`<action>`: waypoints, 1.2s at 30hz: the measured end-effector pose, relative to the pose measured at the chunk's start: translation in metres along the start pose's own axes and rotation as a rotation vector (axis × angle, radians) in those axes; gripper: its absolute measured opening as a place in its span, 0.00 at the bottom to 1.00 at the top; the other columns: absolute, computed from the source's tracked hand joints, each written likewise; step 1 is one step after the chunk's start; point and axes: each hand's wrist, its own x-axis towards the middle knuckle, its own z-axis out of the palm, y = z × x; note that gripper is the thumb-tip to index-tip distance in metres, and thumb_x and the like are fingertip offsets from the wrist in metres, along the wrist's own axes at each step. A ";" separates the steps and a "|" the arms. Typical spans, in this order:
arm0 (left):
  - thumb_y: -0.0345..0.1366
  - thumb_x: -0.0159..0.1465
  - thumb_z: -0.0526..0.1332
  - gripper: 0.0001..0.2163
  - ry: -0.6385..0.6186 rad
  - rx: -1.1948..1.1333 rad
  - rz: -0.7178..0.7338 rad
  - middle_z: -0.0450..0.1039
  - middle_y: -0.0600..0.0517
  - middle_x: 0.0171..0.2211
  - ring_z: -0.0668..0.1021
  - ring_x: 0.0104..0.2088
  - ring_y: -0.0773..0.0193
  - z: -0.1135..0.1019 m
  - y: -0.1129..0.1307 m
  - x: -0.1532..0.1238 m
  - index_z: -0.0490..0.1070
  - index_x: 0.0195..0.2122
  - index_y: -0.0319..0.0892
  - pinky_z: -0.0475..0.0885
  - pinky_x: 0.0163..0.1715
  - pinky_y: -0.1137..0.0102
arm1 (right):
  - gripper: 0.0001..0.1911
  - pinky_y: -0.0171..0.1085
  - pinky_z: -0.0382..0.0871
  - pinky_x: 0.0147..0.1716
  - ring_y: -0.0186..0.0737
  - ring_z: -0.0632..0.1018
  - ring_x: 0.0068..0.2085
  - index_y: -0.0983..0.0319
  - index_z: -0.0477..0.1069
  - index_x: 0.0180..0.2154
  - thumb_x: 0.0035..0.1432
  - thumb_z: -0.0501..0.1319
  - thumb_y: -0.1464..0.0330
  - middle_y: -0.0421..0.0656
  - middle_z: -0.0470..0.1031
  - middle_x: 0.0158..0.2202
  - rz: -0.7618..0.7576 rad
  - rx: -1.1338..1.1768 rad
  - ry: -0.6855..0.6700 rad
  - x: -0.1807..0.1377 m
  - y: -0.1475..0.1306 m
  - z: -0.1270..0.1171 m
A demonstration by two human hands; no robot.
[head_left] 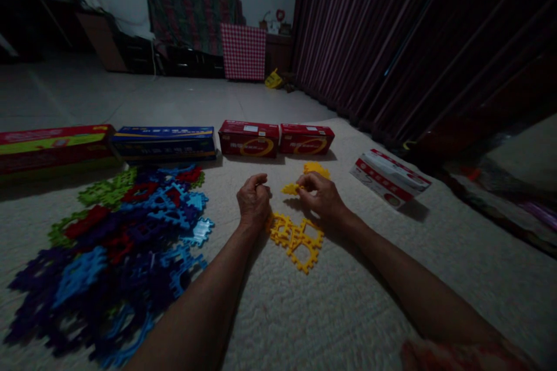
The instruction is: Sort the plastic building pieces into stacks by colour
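Observation:
Between the thumb and fingers of my right hand (321,194) is a small yellow interlocking building piece (290,188), held just above the mat. My left hand (253,202) is to its left, fingers loosely curved and the thumb a little apart, with nothing visible in it. Close by my wrists, several yellow notched frame pieces (304,246) lie flat on the mat. Behind my right hand sits another yellow group of pieces (317,170), partly hidden by it. A large pile of blue, purple, red and green notched pieces (143,232) spreads out left of my left forearm.
Across the far side stand a red and yellow-green box (56,148), a blue box (165,144) and two red boxes (249,139). A white and red box (389,178) lies tilted at the right. Dark curtains (365,29) hang beyond the pale mat (339,307).

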 end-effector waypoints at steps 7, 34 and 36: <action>0.31 0.52 0.54 0.18 0.005 -0.025 0.000 0.78 0.50 0.30 0.79 0.26 0.64 0.002 -0.002 0.000 0.80 0.39 0.39 0.74 0.31 0.69 | 0.13 0.42 0.72 0.45 0.42 0.75 0.43 0.58 0.69 0.42 0.54 0.62 0.74 0.44 0.75 0.44 -0.112 -0.180 -0.435 -0.007 0.009 -0.033; 0.32 0.52 0.55 0.17 -0.005 0.025 -0.037 0.79 0.51 0.29 0.80 0.27 0.63 0.000 -0.004 0.000 0.80 0.40 0.42 0.73 0.29 0.70 | 0.28 0.59 0.70 0.58 0.54 0.73 0.59 0.57 0.67 0.59 0.56 0.65 0.71 0.52 0.71 0.58 -0.197 -0.382 -0.041 -0.006 0.055 -0.072; 0.32 0.52 0.55 0.17 -0.007 0.016 -0.036 0.79 0.51 0.30 0.80 0.27 0.63 0.000 -0.004 0.000 0.80 0.40 0.42 0.73 0.28 0.71 | 0.27 0.60 0.71 0.58 0.55 0.73 0.58 0.57 0.67 0.58 0.56 0.64 0.71 0.52 0.72 0.57 -0.218 -0.402 -0.049 -0.006 0.056 -0.071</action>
